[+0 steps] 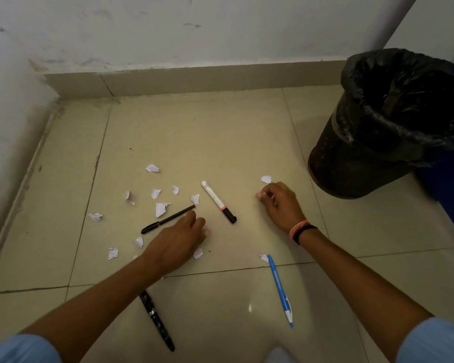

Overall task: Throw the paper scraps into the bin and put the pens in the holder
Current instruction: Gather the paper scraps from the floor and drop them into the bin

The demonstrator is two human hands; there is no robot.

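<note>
Several white paper scraps [162,208] lie scattered on the tiled floor, mostly left of centre; one scrap [266,179] lies just beyond my right hand. A thin black pen [168,219], a white marker with a black cap [218,202], a blue pen [281,289] and a black patterned pen [156,320] lie among them. My left hand [178,242] rests palm down by the thin black pen's tip, with a scrap [198,253] peeking out at its edge. My right hand [281,205] is curled, and a white sliver shows between its fingers. A black-lined bin [372,142] stands at the right.
The walls meet in a corner at the far left, with a tiled skirting [194,79] along the floor. Something dark blue [451,184] stands behind the bin at the right edge. No pen holder is in view.
</note>
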